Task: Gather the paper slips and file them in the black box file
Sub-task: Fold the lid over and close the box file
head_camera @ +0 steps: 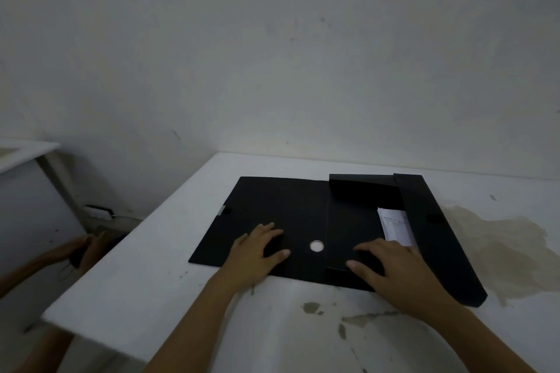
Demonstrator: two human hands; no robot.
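Observation:
The black box file (288, 206) lies spread open and flat on the white table (157, 251), with a round finger hole (316, 246) near its front middle. A white printed paper slip (395, 225) rests inside the right half, beside the raised right flap (430, 221). My left hand (257, 251) lies palm down on the file's left panel, fingers spread. My right hand (391, 269) presses on the near flap of the right half, fingers apart, just in front of the slip. Neither hand grips anything.
A brownish stain (509, 251) marks the table right of the file, with smaller spots (312, 307) near the front. The wall stands close behind. Another person's hands (81, 251) show low at the left, beyond the table edge. A second white surface (24, 151) sits far left.

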